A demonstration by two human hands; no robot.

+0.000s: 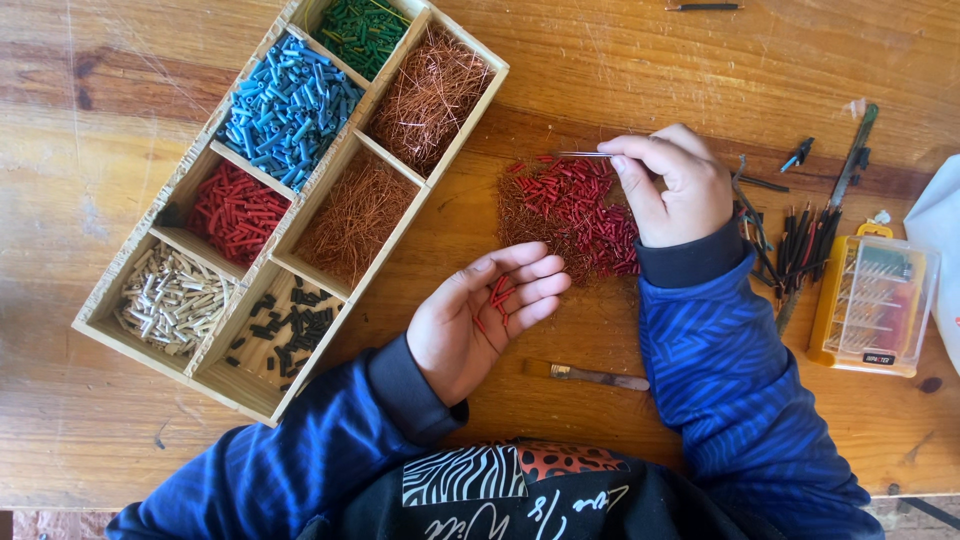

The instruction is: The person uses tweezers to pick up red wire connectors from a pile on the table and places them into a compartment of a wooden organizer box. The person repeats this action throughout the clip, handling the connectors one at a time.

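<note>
My left hand (480, 310) lies palm up, cupped, with a few small red tube pieces (498, 297) resting on its fingers. My right hand (672, 185) pinches slim metal tweezers (582, 154) whose tip points left over a loose pile of red tube pieces mixed with thin copper strands (570, 215) on the wooden table (620, 60). The pile lies between both hands.
A wooden divided tray (212, 150) at the left holds green, blue, red, white and black tube pieces and copper strands in separate compartments. A small brush (585, 375) lies near my body. Loose screwdriver bits (795, 245) and a yellow bit case (875, 305) sit at the right.
</note>
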